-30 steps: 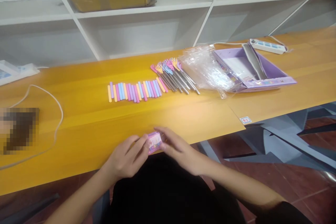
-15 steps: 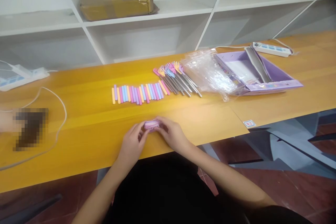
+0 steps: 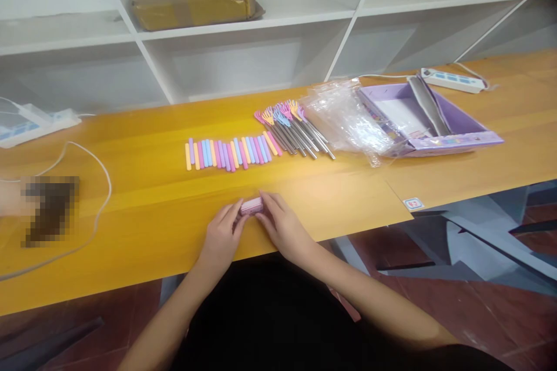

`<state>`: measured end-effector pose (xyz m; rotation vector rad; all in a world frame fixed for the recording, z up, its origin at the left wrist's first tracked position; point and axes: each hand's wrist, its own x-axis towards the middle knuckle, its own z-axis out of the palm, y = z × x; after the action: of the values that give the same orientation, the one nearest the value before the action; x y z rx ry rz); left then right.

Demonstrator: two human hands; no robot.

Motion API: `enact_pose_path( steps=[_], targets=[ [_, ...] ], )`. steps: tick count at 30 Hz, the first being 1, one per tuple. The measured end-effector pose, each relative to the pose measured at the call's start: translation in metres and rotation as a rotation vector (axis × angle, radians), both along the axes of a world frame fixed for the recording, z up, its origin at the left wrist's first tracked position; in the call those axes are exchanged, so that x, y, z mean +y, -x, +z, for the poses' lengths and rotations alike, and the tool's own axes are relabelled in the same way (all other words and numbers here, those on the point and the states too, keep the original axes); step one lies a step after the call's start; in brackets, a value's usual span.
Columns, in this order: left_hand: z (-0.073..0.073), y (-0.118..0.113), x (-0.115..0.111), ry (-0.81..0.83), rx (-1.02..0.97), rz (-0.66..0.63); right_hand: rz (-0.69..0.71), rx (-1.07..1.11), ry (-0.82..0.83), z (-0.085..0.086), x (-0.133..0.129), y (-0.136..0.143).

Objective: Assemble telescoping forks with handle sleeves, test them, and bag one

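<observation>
Between my two hands is a small stack of pinkish-white cards (image 3: pixel 251 205), near the table's front edge. My left hand (image 3: pixel 223 231) grips its left end between thumb and fingers. At the right end, my right hand (image 3: pixel 281 223) pinches it the same way. Behind them lies a row of pastel sticks (image 3: pixel 228 154) in pink, purple, blue and orange. To the right of the row, several metal rods with colored hand-shaped tips (image 3: pixel 296 127) lie in a bunch.
Clear plastic bags (image 3: pixel 348 119) lie beside an open purple box (image 3: pixel 465 119) at the right. Power strips (image 3: pixel 452 80) sit at both sides of the table. A cable (image 3: pixel 108 185) loops at the left near a blurred patch. A taped carton (image 3: pixel 195 1) stands on the shelf.
The stack's edges look more even and it has tilted slightly. The fingers of both my hands have shifted a little around its ends.
</observation>
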<state>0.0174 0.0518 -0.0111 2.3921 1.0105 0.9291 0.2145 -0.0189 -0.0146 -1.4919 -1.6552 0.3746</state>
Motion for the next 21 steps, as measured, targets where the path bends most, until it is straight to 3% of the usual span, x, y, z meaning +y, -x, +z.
enact_pose_path(
  steps=[3,11,15,18,21],
  targets=[
    [0.002,0.002,0.001,0.047,-0.003,-0.001,-0.002,-0.02,-0.007,0.0,0.0,-0.001],
    [0.004,0.005,-0.001,-0.025,-0.03,0.017,0.072,0.116,-0.058,0.006,0.002,-0.011],
    [0.015,0.005,-0.006,0.003,-0.06,0.023,0.101,0.1,-0.096,0.013,0.0,-0.013],
    [0.024,0.005,-0.011,-0.098,-0.098,0.009,0.083,0.051,-0.179,0.017,-0.004,-0.012],
    [0.022,0.005,-0.013,-0.219,-0.084,-0.004,0.087,-0.017,-0.228,0.01,-0.007,-0.01]
  ],
)
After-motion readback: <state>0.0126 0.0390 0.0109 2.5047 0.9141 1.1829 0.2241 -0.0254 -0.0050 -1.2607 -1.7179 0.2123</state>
